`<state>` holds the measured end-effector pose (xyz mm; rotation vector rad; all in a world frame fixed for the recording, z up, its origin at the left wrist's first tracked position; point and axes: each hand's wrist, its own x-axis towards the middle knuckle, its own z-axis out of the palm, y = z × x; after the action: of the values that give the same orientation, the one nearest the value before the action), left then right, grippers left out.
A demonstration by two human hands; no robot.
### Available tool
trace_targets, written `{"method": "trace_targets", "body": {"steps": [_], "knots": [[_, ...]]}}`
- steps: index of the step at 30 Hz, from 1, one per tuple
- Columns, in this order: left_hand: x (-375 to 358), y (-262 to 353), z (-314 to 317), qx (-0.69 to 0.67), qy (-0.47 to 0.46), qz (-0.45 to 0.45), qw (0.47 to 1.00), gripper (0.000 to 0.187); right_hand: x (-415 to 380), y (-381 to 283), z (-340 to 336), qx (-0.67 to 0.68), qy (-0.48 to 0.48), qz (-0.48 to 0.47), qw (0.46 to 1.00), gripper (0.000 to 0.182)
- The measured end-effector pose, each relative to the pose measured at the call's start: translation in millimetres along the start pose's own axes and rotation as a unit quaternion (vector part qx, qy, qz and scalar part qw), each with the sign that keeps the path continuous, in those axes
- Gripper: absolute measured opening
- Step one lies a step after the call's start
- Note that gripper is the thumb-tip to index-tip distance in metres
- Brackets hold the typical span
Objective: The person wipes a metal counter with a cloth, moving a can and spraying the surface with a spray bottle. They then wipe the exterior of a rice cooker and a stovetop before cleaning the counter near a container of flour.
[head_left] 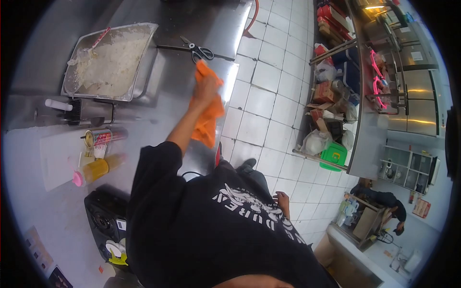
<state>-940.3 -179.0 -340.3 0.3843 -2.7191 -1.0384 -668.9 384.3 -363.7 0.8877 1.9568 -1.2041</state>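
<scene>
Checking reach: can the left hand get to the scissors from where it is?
Probably yes: the left hand grips the orange cloth just short of the scissors, bare counter between, though that hand is full.

The cloth (207,113) is soft orange fabric, matt. The table (168,72) is brushed metal with a dull sheen. The tray (139,77) is metal. The floor (269,96) is glossy white tile.

White tiled floor (269,103) with dark grout, stainless steel surface (201,19) catching glare, cluttered storage shelf (331,91) along the aisle, steel refrigerator doors (422,105), pink neon glow (377,79)
</scene>
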Motion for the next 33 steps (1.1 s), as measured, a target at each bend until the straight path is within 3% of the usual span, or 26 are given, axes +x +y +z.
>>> {"method": "trace_targets", "body": {"steps": [1, 2, 4, 6, 8, 11, 12, 13, 14, 16, 18, 20, 22, 24, 25, 26, 28, 30, 33], "knots": [[-15, 16, -1, 0.039, -0.037, -0.025, 0.998, 0.029, 6, 4, 0, 0.007, 0.015, -0.001, 1.000, 0.030], [-34, -1, 23, 0.025, 0.004, 0.056, 0.998, 0.029, 2, -6, 3, 0.005, 0.027, 0.007, 1.000, 0.030], [-24, 6, 7, 0.013, -0.022, 0.054, 0.998, 0.027, -4, -2, 6, 0.005, 0.041, 0.022, 0.999, 0.030], [-11, 4, 8, 0.002, -0.048, 0.043, 0.998, 0.024, 2, 17, 8, -0.028, 0.015, -0.062, 0.998, 0.030], [25, -2, 19, 0.114, 0.156, 0.144, 0.971, 0.022, -2, 24, 8, -0.044, 0.022, -0.064, 0.997, 0.030], [34, 14, 65, 0.150, 0.216, 0.182, 0.947, 0.018, -9, 16, 8, -0.045, 0.037, -0.015, 0.998, 0.028], [35, 20, 106, 0.142, 0.040, 0.103, 0.984, 0.014, -7, 14, 7, -0.063, 0.027, -0.025, 0.997, 0.028], [24, 20, 167, 0.135, -0.072, 0.152, 0.976, 0.014, -8, 13, 5, -0.082, 0.017, -0.033, 0.996, 0.028], [-28, 61, 169, -0.013, -0.215, 0.109, 0.970, 0.017, -8, 20, 4, -0.090, 0.011, -0.032, 0.995, 0.028], [-155, 134, 194, -0.276, -0.273, 0.093, 0.917, 0.023, 20, 5, 2, -0.076, -0.021, 0.023, 0.997, 0.028], [-200, 158, 188, -0.424, -0.258, 0.045, 0.867, 0.030, 10, -26, 7, -0.127, 0.001, 0.017, 0.992, 0.028], [-191, 161, 130, -0.458, -0.224, -0.038, 0.859, 0.031, -1, -37, 11, -0.037, 0.010, -0.042, 0.998, 0.027], [-180, 142, 104, -0.479, -0.049, -0.064, 0.874, 0.026, 9, -33, 14, -0.108, -0.026, -0.070, 0.991, 0.029], [-155, 112, 29, -0.403, -0.020, -0.087, 0.911, 0.028, 14, -37, 15, -0.158, -0.037, -0.083, 0.983, 0.029], [-149, 85, -1, -0.263, -0.005, -0.121, 0.957, 0.029, 21, -29, 11, -0.155, -0.047, -0.080, 0.984, 0.029], [-143, 67, -40, -0.248, 0.081, -0.107, 0.960, 0.031, 26, -24, 8, -0.150, -0.057, -0.077, 0.984, 0.029], [-137, 23, -102, -0.062, 0.156, -0.147, 0.975, 0.035, 28, -25, 6, -0.136, -0.061, -0.070, 0.986, 0.030], [-142, -35, -113, 0.176, 0.192, -0.198, 0.945, 0.033, 27, -27, 6, -0.116, -0.055, -0.059, 0.990, 0.030], [-144, -79, -92, 0.232, 0.223, -0.182, 0.929, 0.030, 41, -22, 9, -0.164, -0.060, -0.063, 0.983, 0.030]]}}
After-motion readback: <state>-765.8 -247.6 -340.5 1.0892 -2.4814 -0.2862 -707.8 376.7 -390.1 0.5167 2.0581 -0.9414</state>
